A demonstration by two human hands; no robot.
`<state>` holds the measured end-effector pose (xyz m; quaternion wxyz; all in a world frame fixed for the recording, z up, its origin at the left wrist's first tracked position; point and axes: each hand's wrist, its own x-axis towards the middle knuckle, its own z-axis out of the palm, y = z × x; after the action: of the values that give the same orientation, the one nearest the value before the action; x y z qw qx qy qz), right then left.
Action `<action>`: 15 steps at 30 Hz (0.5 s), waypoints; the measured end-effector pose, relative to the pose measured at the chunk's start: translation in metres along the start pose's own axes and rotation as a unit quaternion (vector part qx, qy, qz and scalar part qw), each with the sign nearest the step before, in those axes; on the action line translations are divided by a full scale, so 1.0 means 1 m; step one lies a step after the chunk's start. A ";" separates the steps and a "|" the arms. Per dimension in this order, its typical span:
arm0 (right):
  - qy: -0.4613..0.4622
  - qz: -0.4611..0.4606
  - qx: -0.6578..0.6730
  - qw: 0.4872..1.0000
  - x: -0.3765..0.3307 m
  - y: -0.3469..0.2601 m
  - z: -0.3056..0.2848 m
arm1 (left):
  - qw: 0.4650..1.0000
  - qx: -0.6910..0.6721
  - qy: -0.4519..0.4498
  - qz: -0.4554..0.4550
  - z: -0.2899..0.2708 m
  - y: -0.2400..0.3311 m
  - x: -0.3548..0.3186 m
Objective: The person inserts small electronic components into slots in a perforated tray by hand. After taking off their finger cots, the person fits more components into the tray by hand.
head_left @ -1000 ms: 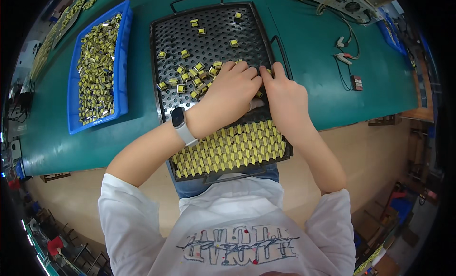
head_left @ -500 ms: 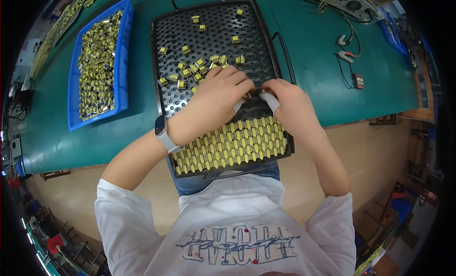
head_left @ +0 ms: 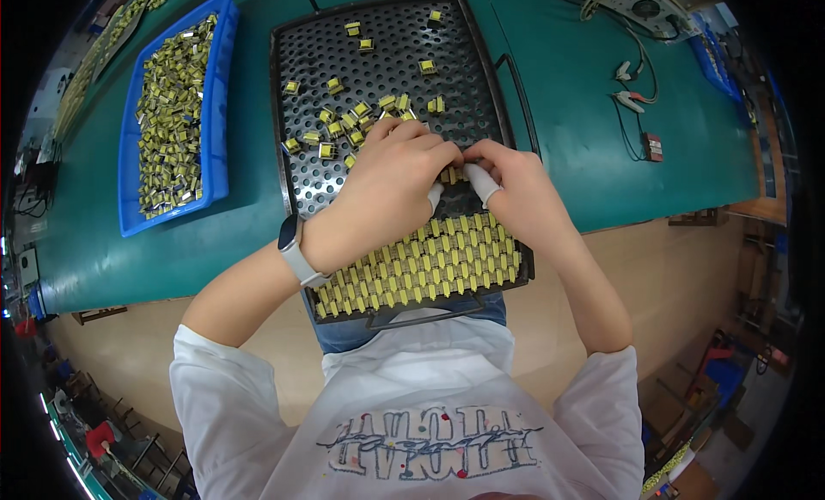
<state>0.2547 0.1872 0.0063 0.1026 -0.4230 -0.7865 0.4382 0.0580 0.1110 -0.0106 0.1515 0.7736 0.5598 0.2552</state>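
Observation:
A black perforated tray [head_left: 301, 53] lies before me, its near end over my lap. Packed rows of small yellow-taped transformers [head_left: 421, 263] fill the near end; loose transformers [head_left: 361, 113] are scattered farther up. My left hand [head_left: 395, 173] is closed above the tray, with a short row of transformers [head_left: 454, 175] at its fingertips. From the right, my right hand [head_left: 520, 186] pinches at the same row, fingertips almost meeting the left ones. White finger cots cover both thumbs. The fingers partly hide the row.
A blue bin [head_left: 221, 156] heaped with transformers stands on the green table [head_left: 584, 165], left of the tray. Tray handles [head_left: 522, 104] stick out at its sides. Clip leads [head_left: 632, 100] and an instrument box [head_left: 636, 6] are at the far right.
My right hand has moved slightly left, closing the gap to the left hand. The short row of transformers now shows between them.

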 end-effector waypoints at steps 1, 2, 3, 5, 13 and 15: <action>0.009 -0.026 -0.003 1.000 0.000 0.003 0.001 | 1.000 0.007 -0.004 -0.001 -0.002 0.001 0.000; 0.019 -0.052 -0.007 0.998 -0.001 0.005 0.002 | 1.000 0.013 -0.007 -0.002 -0.002 0.002 0.000; 0.019 -0.052 -0.007 0.998 -0.001 0.007 0.002 | 1.000 0.013 -0.007 -0.002 -0.002 0.003 0.000; 0.027 -0.113 -0.051 0.992 0.001 0.012 0.002 | 1.000 0.008 0.015 0.002 -0.001 0.004 -0.001; 0.013 -0.101 -0.039 0.994 0.004 0.008 0.004 | 1.000 0.011 0.013 0.007 0.002 -0.001 -0.005; 0.018 -0.103 -0.040 0.994 0.005 0.007 0.004 | 1.000 0.007 0.007 0.004 0.000 -0.001 -0.006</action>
<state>0.2539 0.1904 -0.0026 0.1448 -0.3513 -0.8406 0.3859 0.0557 0.1054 -0.0130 0.1407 0.7754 0.5592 0.2573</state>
